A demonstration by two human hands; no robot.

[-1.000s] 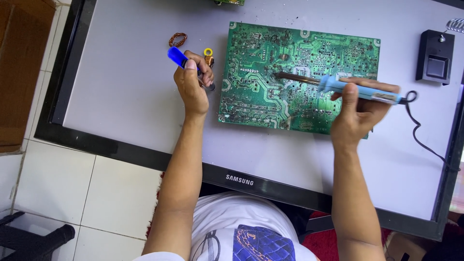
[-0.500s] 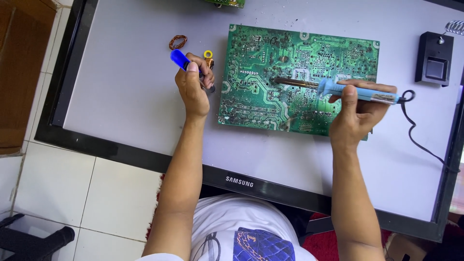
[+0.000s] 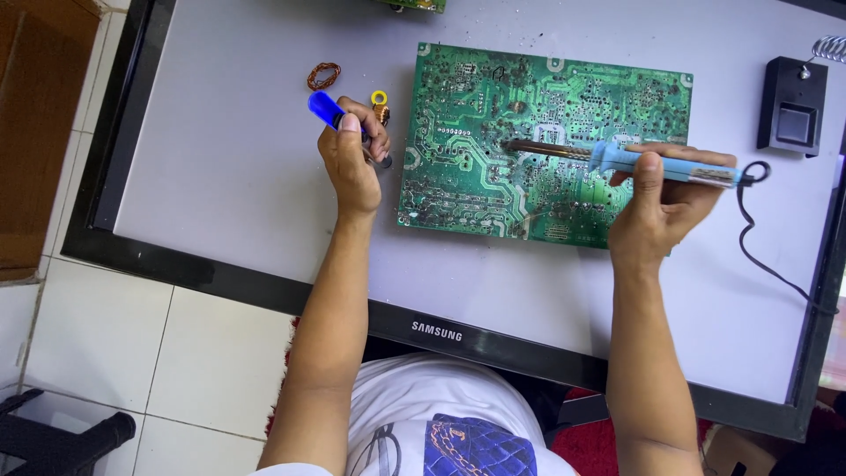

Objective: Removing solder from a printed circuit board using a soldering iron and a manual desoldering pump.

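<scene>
Nearest the camera is the person's white printed shirt (image 3: 441,423), with both bare forearms reaching up and away over the black frame (image 3: 493,339) of a flat screen lying face up, its pale grey panel (image 3: 220,194) serving as the worktop.

The left hand (image 3: 351,154) is closed around a tool with a blue handle (image 3: 324,107), the handle sticking out past the thumb toward the upper left (what the tool's far end looks like is hidden behind the fingers). It sits just left of the green circuit board (image 3: 546,141), not touching it.

The right hand (image 3: 661,198) grips a light blue soldering iron (image 3: 656,165) held nearly level, its metal shaft pointing left with the tip down on the middle of the board. The iron's black cord (image 3: 758,247) loops off to the right.

The board lies flat, solder side up, in the upper middle of the panel.

Farther off, a small yellow ring part (image 3: 379,99) sits just beyond the left fingers, a copper wire coil (image 3: 323,76) lies left of that, and a black box-shaped stand (image 3: 791,107) rests near the right edge.
</scene>
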